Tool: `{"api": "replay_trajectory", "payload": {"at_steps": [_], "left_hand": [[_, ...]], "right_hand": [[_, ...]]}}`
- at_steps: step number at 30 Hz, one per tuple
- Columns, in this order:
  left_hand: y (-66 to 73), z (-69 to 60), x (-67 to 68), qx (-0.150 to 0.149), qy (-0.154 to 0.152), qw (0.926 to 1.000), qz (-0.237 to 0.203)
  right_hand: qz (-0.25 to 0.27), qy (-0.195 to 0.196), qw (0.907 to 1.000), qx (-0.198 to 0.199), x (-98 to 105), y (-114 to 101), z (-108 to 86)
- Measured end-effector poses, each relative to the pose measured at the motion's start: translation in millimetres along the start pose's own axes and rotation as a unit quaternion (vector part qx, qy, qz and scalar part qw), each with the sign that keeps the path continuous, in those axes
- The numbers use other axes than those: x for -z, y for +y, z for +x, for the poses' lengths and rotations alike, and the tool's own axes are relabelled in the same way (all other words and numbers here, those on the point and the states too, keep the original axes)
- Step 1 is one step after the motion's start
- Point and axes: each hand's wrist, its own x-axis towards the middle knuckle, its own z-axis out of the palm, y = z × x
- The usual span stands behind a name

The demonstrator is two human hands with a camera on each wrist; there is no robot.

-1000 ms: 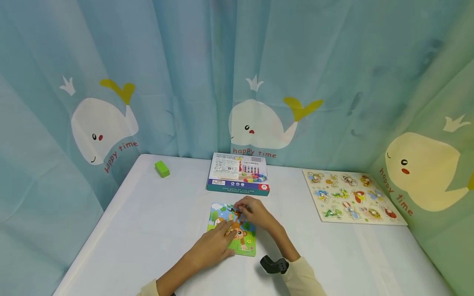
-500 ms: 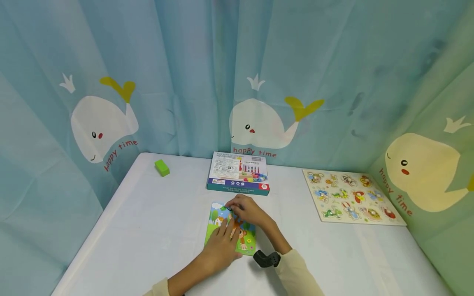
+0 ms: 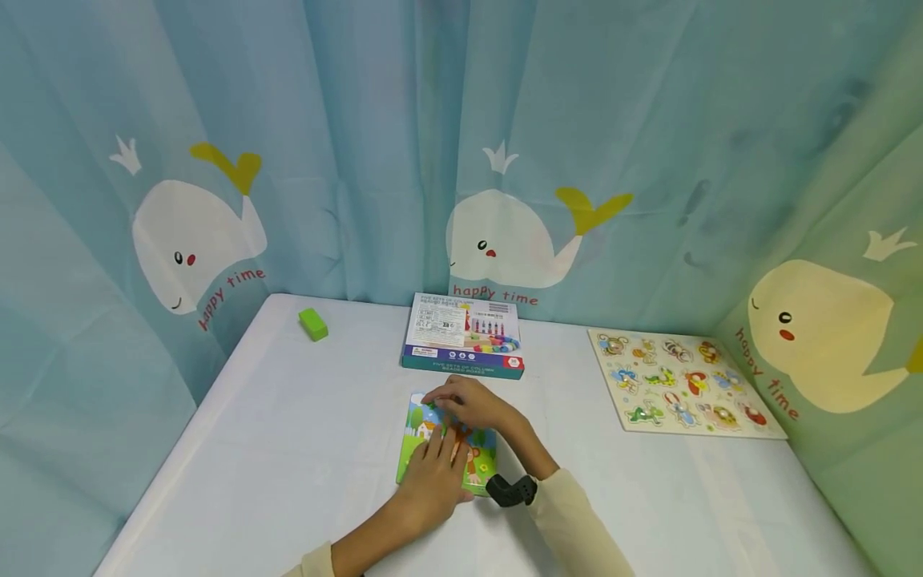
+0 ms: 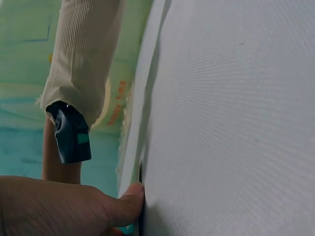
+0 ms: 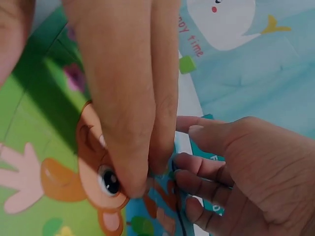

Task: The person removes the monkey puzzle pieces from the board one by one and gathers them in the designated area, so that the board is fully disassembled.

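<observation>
A picture board with a monkey on green and blue (image 3: pixel 484 467) lies flat near the table's front middle. My left hand (image 3: pixel 431 485) rests on it, fingers extended over the middle, thumb by its near edge. In the right wrist view the straight left fingers (image 5: pixel 123 98) press on the picture (image 5: pixel 59 177) beside the monkey's eye. My right hand (image 3: pixel 472 403) bends over the board's far edge; its fingertips touch the upper part. Seen from its wrist, the right hand (image 5: pixel 266 167) has loosely bent fingers, with no separate piece visible between them. The left wrist view shows the left thumb (image 4: pixel 129 202).
Behind the board stands a flat boxed set (image 3: pixel 461 335). A green block (image 3: pixel 313 324) lies at the back left, and a wooden insect puzzle (image 3: pixel 685 383) at the right. A whale-print curtain (image 3: pixel 375 160) borders the white table (image 3: pixel 288 449).
My right hand has slid left along the board's far edge. My left hand has shifted slightly right, its fingers turned more towards the far side.
</observation>
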Motion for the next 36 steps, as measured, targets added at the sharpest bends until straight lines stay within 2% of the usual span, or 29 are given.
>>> {"api": "replay_trajectory", "payload": {"at_steps": [5,12,16,20,31,36], "left_hand": [[-0.5,-0.7,1.9,0.000,0.011,0.9999,0.001],[-0.8,0.8,-2.0,-0.003,0.021,0.9998,0.000],[-1.1,-0.2,-1.3,-0.004,0.021,0.9998,0.003],[-1.7,-1.4,-1.8,-0.004,0.027,0.9996,0.006],[-1.5,-2.8,-0.2,-0.005,0.040,0.9991,0.015],[-0.7,-1.4,-5.3,-0.006,0.058,0.9981,0.019]], "right_hand": [[-0.004,-0.023,0.9997,-0.010,-1,-2,6.3],[-0.009,-0.004,0.9998,-0.016,-2,-1,6.9],[-0.017,-0.008,0.9998,-0.006,-1,-4,8.2],[-0.029,-0.016,0.9994,-0.013,0,-7,11.6],[-0.112,-0.015,0.9935,0.016,-3,-14,18.4],[-0.134,-0.024,0.9906,0.004,-7,-15,21.2]]}}
